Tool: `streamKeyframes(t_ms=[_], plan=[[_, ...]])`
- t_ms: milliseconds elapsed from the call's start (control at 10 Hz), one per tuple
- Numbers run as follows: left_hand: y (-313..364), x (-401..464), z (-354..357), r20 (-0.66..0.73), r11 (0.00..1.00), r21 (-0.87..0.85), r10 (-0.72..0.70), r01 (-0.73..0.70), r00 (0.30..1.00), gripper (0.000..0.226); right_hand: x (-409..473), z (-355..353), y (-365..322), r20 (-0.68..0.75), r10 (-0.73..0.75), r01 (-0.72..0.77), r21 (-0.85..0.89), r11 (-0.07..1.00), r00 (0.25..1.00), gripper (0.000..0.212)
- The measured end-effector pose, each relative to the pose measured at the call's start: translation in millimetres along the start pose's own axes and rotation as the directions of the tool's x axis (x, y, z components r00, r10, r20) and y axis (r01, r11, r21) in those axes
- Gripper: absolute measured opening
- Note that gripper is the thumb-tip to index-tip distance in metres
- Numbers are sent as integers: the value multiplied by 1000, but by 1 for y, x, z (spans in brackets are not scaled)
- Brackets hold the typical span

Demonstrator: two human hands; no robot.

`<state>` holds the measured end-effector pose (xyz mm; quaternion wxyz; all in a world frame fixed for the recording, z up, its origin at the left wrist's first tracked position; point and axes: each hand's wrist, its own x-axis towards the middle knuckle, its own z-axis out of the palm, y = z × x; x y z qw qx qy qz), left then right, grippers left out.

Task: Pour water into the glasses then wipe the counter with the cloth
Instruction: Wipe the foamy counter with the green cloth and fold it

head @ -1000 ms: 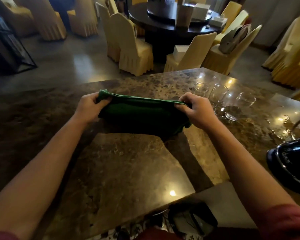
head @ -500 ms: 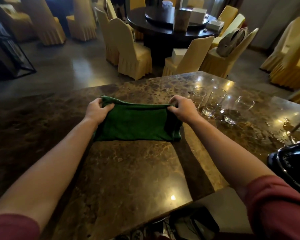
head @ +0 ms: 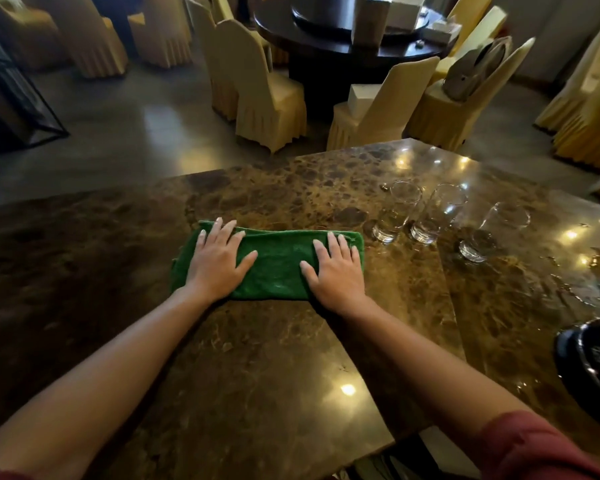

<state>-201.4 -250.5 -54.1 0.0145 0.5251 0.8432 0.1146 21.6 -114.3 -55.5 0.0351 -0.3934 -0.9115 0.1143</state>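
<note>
Pouring: you look finished here, as far as I can judge. The three clear tumbler glasses [head: 397, 211] stand in a row toward the counter's far right corner; a little water seems to sit low in each, though the level is hard to read through the glare.
Cloth: the folded green terry cloth [head: 278, 261] lies flat on the brown marble counter [head: 257, 358], near the middle of its far edge and just left of the glasses.
Grip: your left hand [head: 219, 259] and right hand [head: 336, 268] press flat on the cloth, fingers spread, pinching nothing.
Left to do: the wiping; wet patches glisten by the right edge.
Hard to make out: the dark rounded vessel [head: 589, 368] is cut off at the right edge; I cannot tell what it is.
</note>
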Motion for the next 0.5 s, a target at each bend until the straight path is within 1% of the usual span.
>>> streamKeyframes(t_ms=[100,200,300,400,500], plan=[[-9,-1,9,67,999,1,-50,51,997,72,9,4,18,24,-43,44,-48,998,999,78],[-5,2,9,64,993,36,-114,112,991,75,29,-7,31,44,-117,119,-59,991,992,79],[1,7,4,106,986,54,-161,156,981,77,44,-17,34,93,-136,141,-50,989,986,77],[-7,9,-4,174,989,89,-129,114,976,79,39,-19,33,114,-134,141,-62,988,984,77],[-24,16,-27,213,985,165,-84,49,974,75,52,-50,28,202,-146,162,-64,985,968,71]])
